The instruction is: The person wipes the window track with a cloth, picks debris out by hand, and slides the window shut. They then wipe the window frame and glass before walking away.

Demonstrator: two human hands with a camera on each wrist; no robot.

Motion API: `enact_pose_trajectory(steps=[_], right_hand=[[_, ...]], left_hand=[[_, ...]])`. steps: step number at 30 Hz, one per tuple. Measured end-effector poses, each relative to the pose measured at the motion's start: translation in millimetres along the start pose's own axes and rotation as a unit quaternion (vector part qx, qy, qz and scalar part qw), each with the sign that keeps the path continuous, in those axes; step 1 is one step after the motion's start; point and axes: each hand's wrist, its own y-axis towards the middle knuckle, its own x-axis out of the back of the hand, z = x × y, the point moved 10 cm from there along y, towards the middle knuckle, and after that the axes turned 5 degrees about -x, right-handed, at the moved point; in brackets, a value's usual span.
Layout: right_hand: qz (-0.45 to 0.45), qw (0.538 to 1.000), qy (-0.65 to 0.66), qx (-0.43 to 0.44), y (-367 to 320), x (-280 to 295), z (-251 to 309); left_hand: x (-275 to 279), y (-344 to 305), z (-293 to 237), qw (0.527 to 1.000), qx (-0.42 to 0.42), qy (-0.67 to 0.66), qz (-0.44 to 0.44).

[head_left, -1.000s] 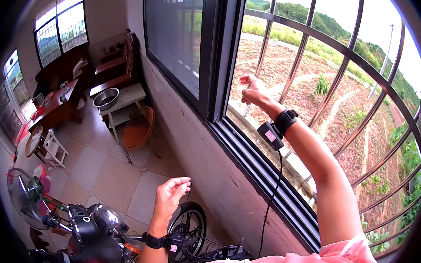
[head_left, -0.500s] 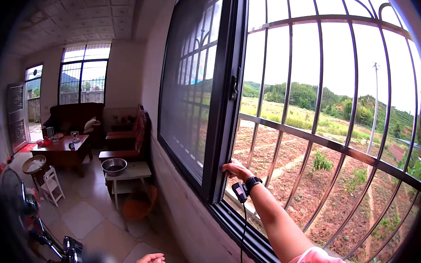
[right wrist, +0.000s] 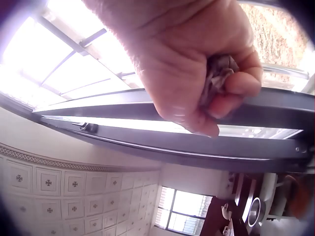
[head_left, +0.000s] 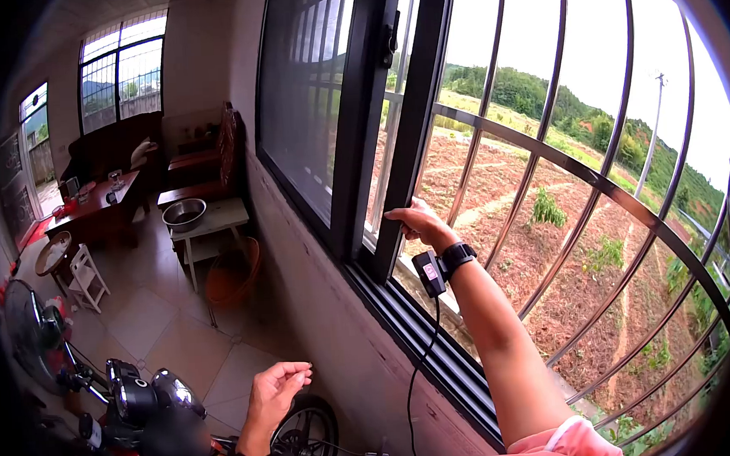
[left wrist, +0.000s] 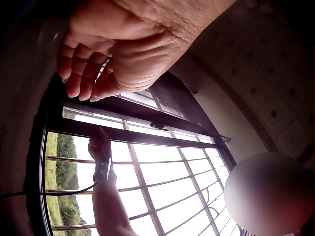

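My right hand (head_left: 426, 225) is at the dark upright edge of a sliding window panel (head_left: 419, 103), its thumb side against the frame. A crumpled grey cloth-like piece (right wrist: 219, 73) is held in the curled fingers of that right hand (right wrist: 182, 59) in the right wrist view. A narrow strip of glass shows between this edge and the neighbouring frame with a latch (head_left: 389, 43). My left hand (head_left: 274, 395) hangs in the air below, away from the window, fingers loosely bent and thumb near them; nothing clear is seen in the left hand (left wrist: 128, 49).
Metal bars (head_left: 532, 147) stand outside the window, with a field beyond. Lower left is a motorcycle (head_left: 132, 393), its wheel (head_left: 309, 434) near my left hand. A metal basin (head_left: 184, 215) sits on a small table by the wall. A cable (head_left: 412, 381) trails from my right wrist.
My right hand came from beside the bars to the window's edge. Since then the panel's edge has shifted right with it, away from the latched frame. My left hand remains in the air.
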Motion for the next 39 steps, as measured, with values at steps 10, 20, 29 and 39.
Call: enact_pose_trajectory(steps=[10,20,29,39], right_hand=[[-0.105,0.993,0.012,-0.053,-157,68,-35],[-0.176,0.982,0.053,-0.044,-363,129,-55],[-0.296,0.955,-0.031,-0.017,-560,147,-69],[-0.263,0.959,-0.067,-0.080,-664,135,-122]], left_hand=[[-101,14,-3,0.983,-0.025,-0.014,0.179],[-240,-27,-12,0.940,-0.066,-0.016,0.334],[-354,-89,-9,0.913,-0.166,0.047,0.370],[-406,-160,-18,0.886,-0.228,0.080,0.396]])
